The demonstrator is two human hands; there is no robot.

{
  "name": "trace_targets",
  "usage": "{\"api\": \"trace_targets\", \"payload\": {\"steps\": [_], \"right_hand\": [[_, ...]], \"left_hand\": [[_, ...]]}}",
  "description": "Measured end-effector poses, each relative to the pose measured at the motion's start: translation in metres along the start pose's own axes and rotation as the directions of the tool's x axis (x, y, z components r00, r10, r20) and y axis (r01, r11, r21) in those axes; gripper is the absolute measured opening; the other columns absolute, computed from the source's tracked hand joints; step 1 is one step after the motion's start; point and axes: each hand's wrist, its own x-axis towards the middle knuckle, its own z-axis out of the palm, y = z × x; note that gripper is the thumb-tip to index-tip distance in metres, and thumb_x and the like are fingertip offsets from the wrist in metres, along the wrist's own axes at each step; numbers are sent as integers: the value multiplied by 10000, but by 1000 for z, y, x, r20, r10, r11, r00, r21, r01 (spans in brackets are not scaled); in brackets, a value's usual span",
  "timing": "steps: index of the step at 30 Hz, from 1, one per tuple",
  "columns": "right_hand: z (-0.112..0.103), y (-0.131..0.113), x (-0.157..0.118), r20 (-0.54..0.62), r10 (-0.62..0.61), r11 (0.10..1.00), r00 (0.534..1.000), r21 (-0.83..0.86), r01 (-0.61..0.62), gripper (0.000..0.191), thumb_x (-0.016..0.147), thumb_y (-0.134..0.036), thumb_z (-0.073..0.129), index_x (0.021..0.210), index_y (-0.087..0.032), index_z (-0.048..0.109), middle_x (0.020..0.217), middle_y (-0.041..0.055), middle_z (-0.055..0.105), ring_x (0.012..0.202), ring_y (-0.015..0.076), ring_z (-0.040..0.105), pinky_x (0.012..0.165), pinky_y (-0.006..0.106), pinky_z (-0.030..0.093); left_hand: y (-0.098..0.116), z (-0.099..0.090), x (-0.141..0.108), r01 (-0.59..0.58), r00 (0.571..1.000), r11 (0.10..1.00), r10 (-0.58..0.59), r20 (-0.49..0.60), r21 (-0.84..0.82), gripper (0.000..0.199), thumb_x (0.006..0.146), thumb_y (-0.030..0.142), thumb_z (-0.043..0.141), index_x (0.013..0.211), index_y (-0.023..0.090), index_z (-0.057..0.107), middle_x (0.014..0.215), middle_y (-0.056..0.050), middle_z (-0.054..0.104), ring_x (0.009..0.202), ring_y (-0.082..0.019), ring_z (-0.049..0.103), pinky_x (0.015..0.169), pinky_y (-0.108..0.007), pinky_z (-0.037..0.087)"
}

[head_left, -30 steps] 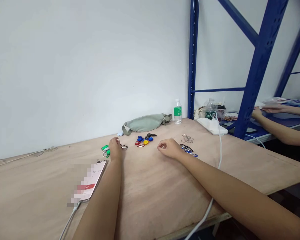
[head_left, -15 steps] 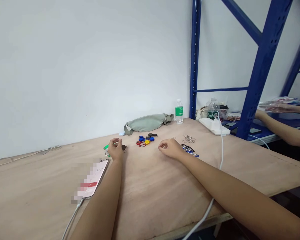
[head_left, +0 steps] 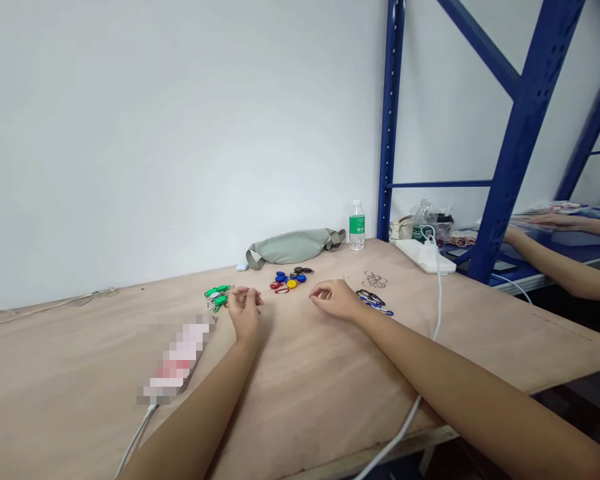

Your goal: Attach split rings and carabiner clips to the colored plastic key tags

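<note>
Since the earlier frame, the left hand (head_left: pixel 245 315) has shifted right and nearer, drawing away from the green pieces (head_left: pixel 221 302), which now lie in fuller view on the table (head_left: pixel 280 400) just left of its fingers. Its thumb is bent toward its curled fingers, and I cannot tell whether anything is clasped between them. Farther right, the right hand (head_left: pixel 336 300) stays in nearly the same place, its thumb and forefinger tips close together; whether they pinch something cannot be made out. On the far side, between the hands, lie the blue pieces (head_left: pixel 301 279), with a yellow piece (head_left: pixel 292 285) and a red carabiner (head_left: pixel 282 291) at their near edge. Just right of the right hand are black carabiners (head_left: pixel 373 297) and blue carabiners (head_left: pixel 384 310), with metal rings (head_left: pixel 375 280) beyond them. A grey-green pouch (head_left: pixel 295 248) and a bottle (head_left: pixel 357 227) stand farthest back, near the wall, and a phone (head_left: pixel 183 357) lies near, beside the left forearm.
</note>
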Motion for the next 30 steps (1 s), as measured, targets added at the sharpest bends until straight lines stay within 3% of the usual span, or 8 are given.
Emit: {"api": "trace_targets", "payload": {"steps": [3,5,8,11,16,20,23,30], "right_hand": [[1,-7,-3,114,-46,977,992,210,21,248,677,-294,575,873,-154,635,771,58,649,681,142,586,610,247,465],[2,-13,-6,221,-113,944,969,328,35,341,645,-308,625,945,-148,607,846,69,641,742,150,594,650,257,474],[6,-19,-10,370,-176,907,912,421,4,467,577,-333,692,990,-144,583,875,70,631,757,156,596,670,269,476],[13,-23,-14,458,-157,886,875,457,-80,476,553,-357,707,953,-131,584,813,55,631,708,139,590,657,261,474],[22,-28,-17,491,-136,855,860,497,-148,320,601,-314,674,839,-126,570,766,31,609,689,114,573,664,252,463],[20,-33,-18,463,-90,834,882,519,-187,210,598,-204,648,740,-144,505,691,-14,566,639,95,555,612,230,450],[18,-36,-17,445,-18,783,895,563,-264,245,563,-129,623,660,-167,401,637,-40,549,613,101,572,574,225,450],[15,-39,-17,482,42,738,875,575,-353,226,627,-165,562,802,-179,419,646,-31,563,534,119,593,474,223,454]], "left_hand": [[11,6,-23,223,965,968,-202,168,-116,204,646,204,548,771,199,387,552,52,495,411,-58,421,439,-180,313],[18,9,-32,414,880,901,-359,311,-130,213,634,192,542,784,197,391,523,58,480,395,-53,396,442,-178,295],[30,12,-37,528,783,844,-443,437,-91,214,619,172,534,792,186,409,475,72,444,360,-43,349,427,-177,262],[39,13,-34,577,729,811,-455,511,-102,210,615,186,540,783,186,413,475,79,424,369,-42,360,429,-179,263],[34,9,-33,587,730,800,-455,509,-126,211,596,177,540,775,190,427,471,92,382,374,-34,353,424,-175,263],[27,9,-34,560,750,818,-435,499,-129,207,584,159,542,761,185,439,511,84,434,394,-28,379,450,-178,297],[26,10,-33,519,770,848,-408,490,-111,181,592,158,561,741,172,459,533,68,479,417,-33,410,467,-184,312],[21,9,-31,445,819,894,-389,422,-41,205,606,188,610,787,146,524,611,45,525,510,-55,504,580,-214,389]]}}
